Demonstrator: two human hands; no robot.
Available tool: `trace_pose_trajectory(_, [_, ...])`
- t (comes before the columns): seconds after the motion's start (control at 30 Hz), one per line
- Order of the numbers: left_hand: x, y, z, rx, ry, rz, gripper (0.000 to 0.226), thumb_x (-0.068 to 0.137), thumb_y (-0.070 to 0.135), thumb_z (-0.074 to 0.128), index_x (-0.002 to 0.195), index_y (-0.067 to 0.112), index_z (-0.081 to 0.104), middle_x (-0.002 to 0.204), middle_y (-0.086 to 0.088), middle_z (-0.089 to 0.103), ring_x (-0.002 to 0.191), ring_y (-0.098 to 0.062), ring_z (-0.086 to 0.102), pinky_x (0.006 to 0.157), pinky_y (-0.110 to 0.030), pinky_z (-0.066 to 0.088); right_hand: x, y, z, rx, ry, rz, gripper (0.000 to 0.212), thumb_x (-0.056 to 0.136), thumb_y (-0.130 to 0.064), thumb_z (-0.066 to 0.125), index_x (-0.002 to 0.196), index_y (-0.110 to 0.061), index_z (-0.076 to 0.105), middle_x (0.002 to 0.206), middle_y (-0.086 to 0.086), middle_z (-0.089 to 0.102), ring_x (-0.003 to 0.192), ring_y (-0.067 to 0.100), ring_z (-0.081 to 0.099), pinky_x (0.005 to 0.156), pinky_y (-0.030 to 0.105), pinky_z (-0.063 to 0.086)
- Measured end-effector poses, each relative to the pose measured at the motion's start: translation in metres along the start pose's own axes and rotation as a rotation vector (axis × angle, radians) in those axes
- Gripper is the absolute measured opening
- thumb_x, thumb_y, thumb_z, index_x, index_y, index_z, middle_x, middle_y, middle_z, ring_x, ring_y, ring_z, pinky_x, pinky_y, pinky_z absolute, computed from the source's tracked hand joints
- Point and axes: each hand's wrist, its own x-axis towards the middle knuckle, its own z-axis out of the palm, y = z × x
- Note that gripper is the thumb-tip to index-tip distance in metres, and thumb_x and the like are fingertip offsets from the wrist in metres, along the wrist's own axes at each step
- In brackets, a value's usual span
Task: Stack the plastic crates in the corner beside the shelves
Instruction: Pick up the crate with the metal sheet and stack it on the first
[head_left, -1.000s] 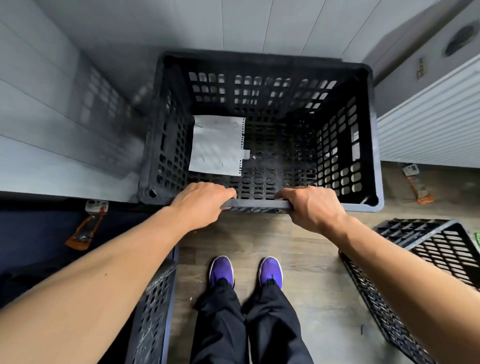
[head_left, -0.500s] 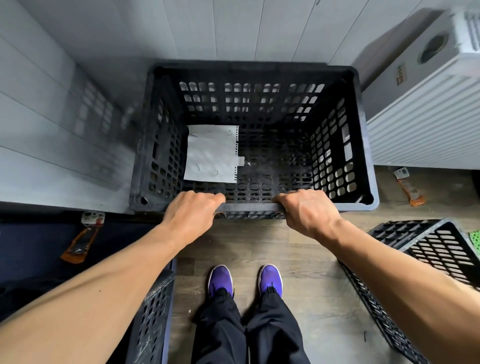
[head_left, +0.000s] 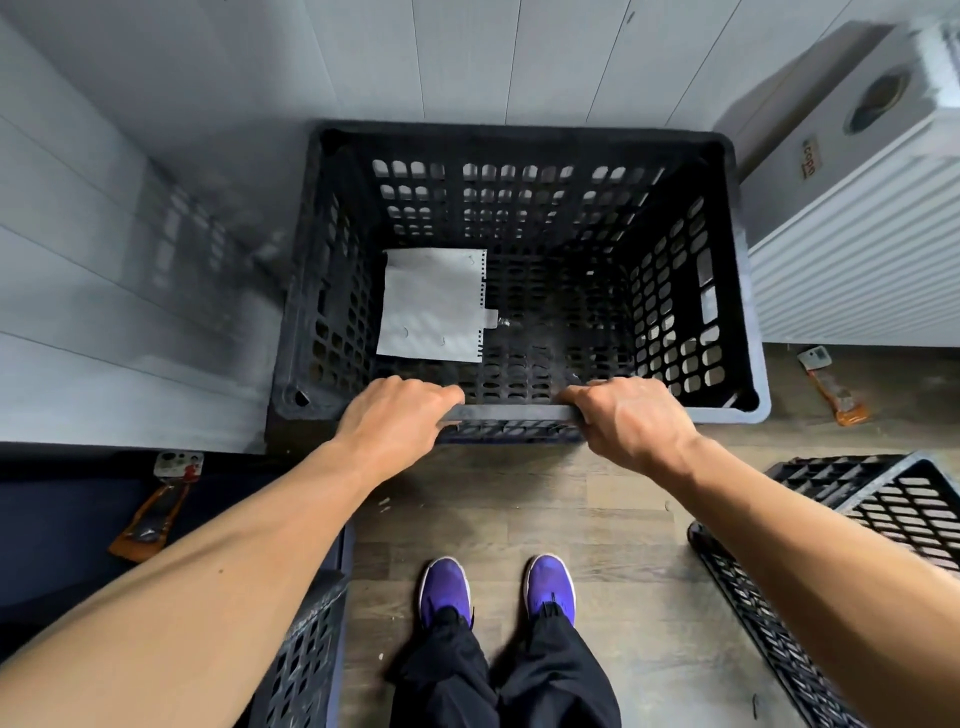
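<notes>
A black perforated plastic crate stands in the corner against the grey panelled walls, open side up. A white sheet of paper lies on its floor at the left. My left hand and my right hand both grip the crate's near rim, fingers curled over the edge. Another black crate lies tipped on the floor at the right. Part of a third crate shows at the lower left, beneath my left forearm.
A white ribbed appliance stands right of the corner crate. Orange-handled tools lie on the floor at the right and on a dark surface at the left. My purple shoes stand on the wood-look floor just behind the crate.
The crate has shifted slightly lower in the view and closer to the corner walls, with both hands staying on its near rim.
</notes>
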Motion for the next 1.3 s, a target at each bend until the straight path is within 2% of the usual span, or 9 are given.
trace_pose_trajectory(0.2, [0.002, -0.003, -0.003, -0.043, -0.023, 0.01, 0.028, 0.09, 0.016, 0.062, 0.114, 0.03, 0.058, 0.094, 0.007, 0.069, 0.081, -0.024, 0.065, 0.068, -0.038, 0.05, 0.003, 0.003, -0.007, 0.017, -0.042, -0.004, 0.03, 0.096, -0.046, 0.039, 0.113, -0.034, 0.061, 0.092, -0.004, 0.072, 0.082, 0.026, 0.068, 0.066, 0.035, 0.046])
trace_pose_trajectory(0.33, [0.0, 0.0, -0.001, -0.052, -0.035, -0.006, 0.025, 0.088, 0.015, 0.063, 0.109, 0.029, 0.058, 0.089, 0.006, 0.069, 0.077, -0.024, 0.064, 0.068, -0.038, 0.053, 0.0, 0.007, -0.004, 0.024, -0.065, 0.009, 0.026, 0.095, -0.044, 0.044, 0.11, -0.035, 0.062, 0.092, -0.006, 0.072, 0.082, 0.024, 0.067, 0.065, 0.033, 0.047])
trace_pose_trajectory(0.5, [-0.003, 0.0, 0.003, -0.033, -0.02, 0.009, 0.022, 0.088, 0.018, 0.064, 0.106, 0.03, 0.056, 0.085, 0.007, 0.068, 0.074, -0.025, 0.065, 0.068, -0.041, 0.054, 0.0, 0.014, 0.001, 0.059, -0.09, 0.009, 0.023, 0.094, -0.045, 0.049, 0.111, -0.038, 0.062, 0.092, -0.01, 0.069, 0.093, 0.017, 0.058, 0.068, 0.035, 0.052])
trace_pose_trajectory(0.6, [-0.001, -0.001, 0.002, -0.026, -0.03, 0.044, 0.031, 0.089, 0.018, 0.064, 0.114, 0.034, 0.055, 0.088, 0.009, 0.068, 0.075, -0.024, 0.066, 0.067, -0.04, 0.053, 0.004, 0.013, -0.002, 0.078, -0.138, 0.035, 0.018, 0.092, -0.038, 0.053, 0.106, -0.038, 0.064, 0.085, -0.009, 0.069, 0.08, 0.018, 0.062, 0.063, 0.034, 0.051])
trace_pose_trajectory(0.7, [0.0, -0.001, 0.001, -0.024, -0.011, 0.051, 0.035, 0.089, 0.02, 0.065, 0.118, 0.036, 0.055, 0.089, 0.009, 0.07, 0.076, -0.024, 0.067, 0.065, -0.038, 0.053, 0.004, 0.011, -0.004, 0.072, -0.156, 0.048, 0.016, 0.092, -0.034, 0.051, 0.102, -0.035, 0.064, 0.082, -0.006, 0.067, 0.072, 0.02, 0.061, 0.061, 0.031, 0.044])
trace_pose_trajectory(0.8, [-0.002, -0.001, 0.002, -0.04, -0.018, 0.025, 0.032, 0.089, 0.02, 0.065, 0.115, 0.035, 0.056, 0.088, 0.006, 0.07, 0.076, -0.025, 0.066, 0.068, -0.041, 0.055, 0.001, 0.009, -0.003, 0.061, -0.125, 0.055, 0.017, 0.093, -0.034, 0.05, 0.103, -0.034, 0.065, 0.08, -0.005, 0.067, 0.07, 0.021, 0.059, 0.062, 0.031, 0.042])
trace_pose_trajectory(0.97, [-0.004, 0.002, 0.003, -0.042, -0.005, -0.004, 0.034, 0.088, 0.017, 0.065, 0.117, 0.033, 0.057, 0.084, 0.001, 0.07, 0.075, -0.027, 0.065, 0.067, -0.041, 0.054, -0.002, 0.008, -0.001, 0.042, -0.068, 0.035, 0.02, 0.093, -0.036, 0.05, 0.107, -0.036, 0.064, 0.084, -0.004, 0.069, 0.077, 0.023, 0.064, 0.062, 0.031, 0.043])
trace_pose_trajectory(1.13, [-0.007, 0.004, 0.007, -0.012, 0.028, -0.013, 0.031, 0.089, 0.018, 0.065, 0.116, 0.032, 0.058, 0.087, 0.001, 0.071, 0.075, -0.028, 0.065, 0.066, -0.04, 0.054, -0.004, 0.005, 0.002, 0.037, -0.045, 0.041, 0.023, 0.093, -0.035, 0.048, 0.11, -0.036, 0.063, 0.087, -0.002, 0.07, 0.081, 0.026, 0.066, 0.067, 0.036, 0.051])
trace_pose_trajectory(1.3, [-0.007, 0.005, 0.009, 0.013, 0.075, -0.017, 0.028, 0.091, 0.02, 0.062, 0.117, 0.028, 0.057, 0.089, 0.001, 0.072, 0.075, -0.03, 0.066, 0.064, -0.04, 0.052, -0.003, 0.005, -0.001, 0.016, -0.037, 0.021, 0.024, 0.092, -0.03, 0.048, 0.112, -0.033, 0.062, 0.089, -0.001, 0.07, 0.084, 0.027, 0.066, 0.067, 0.035, 0.048])
